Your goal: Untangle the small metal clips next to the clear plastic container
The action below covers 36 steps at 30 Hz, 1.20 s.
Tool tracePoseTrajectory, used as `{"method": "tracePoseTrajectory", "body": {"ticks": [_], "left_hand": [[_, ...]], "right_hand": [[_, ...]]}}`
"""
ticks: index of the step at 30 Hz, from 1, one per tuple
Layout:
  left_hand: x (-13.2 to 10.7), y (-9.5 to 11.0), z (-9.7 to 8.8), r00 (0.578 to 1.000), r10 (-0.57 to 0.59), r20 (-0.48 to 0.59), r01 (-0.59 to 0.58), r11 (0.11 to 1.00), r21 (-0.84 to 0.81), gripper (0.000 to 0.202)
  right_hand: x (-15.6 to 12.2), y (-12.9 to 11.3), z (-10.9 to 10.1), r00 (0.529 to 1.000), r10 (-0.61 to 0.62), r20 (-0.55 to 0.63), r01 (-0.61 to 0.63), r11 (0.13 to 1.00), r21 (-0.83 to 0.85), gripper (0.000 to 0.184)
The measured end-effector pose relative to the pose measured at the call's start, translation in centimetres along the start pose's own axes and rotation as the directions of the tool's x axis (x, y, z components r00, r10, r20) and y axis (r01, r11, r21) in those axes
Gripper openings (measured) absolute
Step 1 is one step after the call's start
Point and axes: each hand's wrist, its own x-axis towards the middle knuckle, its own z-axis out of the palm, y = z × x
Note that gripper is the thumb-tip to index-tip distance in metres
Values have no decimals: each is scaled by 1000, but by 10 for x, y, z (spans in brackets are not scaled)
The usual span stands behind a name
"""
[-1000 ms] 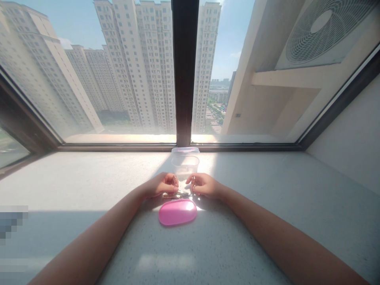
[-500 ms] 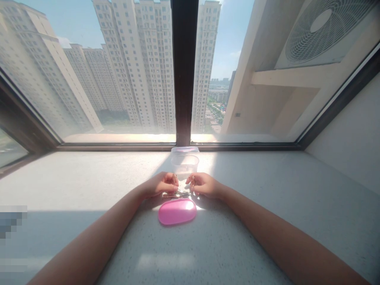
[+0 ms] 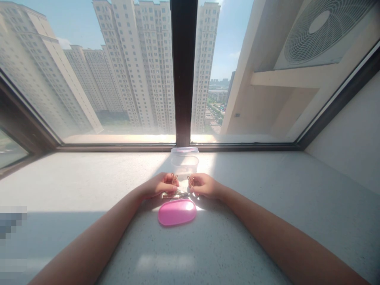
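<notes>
Gold wirework [image 3: 174, 181] in left hand [image 3: 159, 185] and right hand [image 3: 209, 186], broad sill [image 3: 255, 178] around

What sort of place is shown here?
Probably a room high in an apartment building, at a window ledge: tower blocks rise beyond the dark window frame, and a fan unit sits outside.

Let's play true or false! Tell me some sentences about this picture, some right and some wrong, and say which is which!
1. The left hand holds a small golden piece. True.
2. The right hand is empty. False: it holds another golden piece.
3. The pink oval is closer to you than the clear box. True.
4. The two hands are clasped together. False: there is a gap between them.
5. The clear box is near the dark window frame. True.
</notes>
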Motion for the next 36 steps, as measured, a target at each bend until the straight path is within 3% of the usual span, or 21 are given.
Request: {"method": "tracePoseTrajectory", "body": {"ticks": [36], "left_hand": [[0, -3, -3, 999, 7, -31, -8, 999, -34, 25]], "right_hand": [[-1, -2, -1, 999, 52, 1, -52, 997, -59, 22]]}}
